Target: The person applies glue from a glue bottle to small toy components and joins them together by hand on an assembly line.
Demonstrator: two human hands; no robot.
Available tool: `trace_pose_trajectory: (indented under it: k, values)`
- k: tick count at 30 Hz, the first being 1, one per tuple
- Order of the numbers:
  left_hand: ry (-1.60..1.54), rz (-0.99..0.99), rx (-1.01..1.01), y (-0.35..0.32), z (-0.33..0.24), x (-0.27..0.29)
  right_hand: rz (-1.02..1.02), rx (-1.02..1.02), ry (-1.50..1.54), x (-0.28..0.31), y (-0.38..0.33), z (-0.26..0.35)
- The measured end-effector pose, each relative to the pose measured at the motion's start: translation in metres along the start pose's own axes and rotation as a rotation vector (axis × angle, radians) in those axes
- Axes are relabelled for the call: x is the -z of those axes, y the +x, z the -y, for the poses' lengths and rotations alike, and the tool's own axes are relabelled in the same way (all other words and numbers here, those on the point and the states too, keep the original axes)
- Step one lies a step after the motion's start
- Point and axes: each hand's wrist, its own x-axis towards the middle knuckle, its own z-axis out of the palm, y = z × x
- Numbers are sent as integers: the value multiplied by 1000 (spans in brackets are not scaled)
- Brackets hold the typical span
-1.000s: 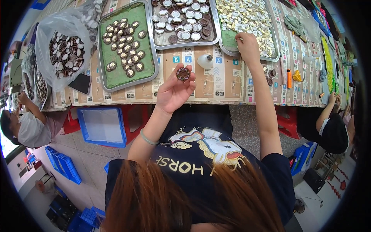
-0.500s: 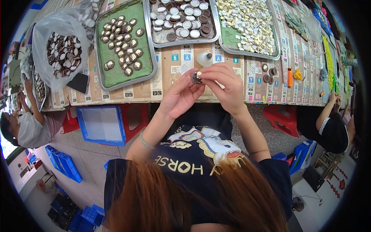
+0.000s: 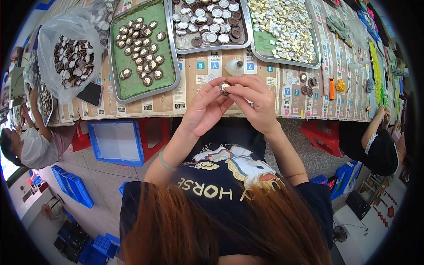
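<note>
small round brown disc [image 3: 224, 87] pinched between fingertips of left hand [image 3: 204, 107] and right hand [image 3: 255, 100], both closed on it

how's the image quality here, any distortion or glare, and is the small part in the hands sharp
Head view: strong fisheye, the table edge bows and the corners go black; lighting is even with soft shadows; mild sheen on the metal trays; the small round part pinched between left hand and right hand is sharp enough to see, but too small for detail.

Small round dark disc [image 3: 225, 87] with pale centre, pinched between fingers [image 3: 216, 90]
</note>
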Motion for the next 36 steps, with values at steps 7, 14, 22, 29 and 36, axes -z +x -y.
trace_pose_trajectory:
  k: [7, 14, 22, 29, 36]
  values:
    - [137, -82, 50, -2, -5, -13, 19, -57, 101, 1, -2, 3]
    - [244, -83, 59, 0, -7, -8, 35, -34, 39, 3, 0, 11]
    - [136, -119, 152, -3, -10, -17, 48, -81, 101, 3, 3, 14]
    - [201, -145, 166, -4, -13, -16, 73, -120, 142, 3, 3, 15]
    - [470, -332, -215, 2, -46, -6, -18, -113, 111, 9, 0, 14]
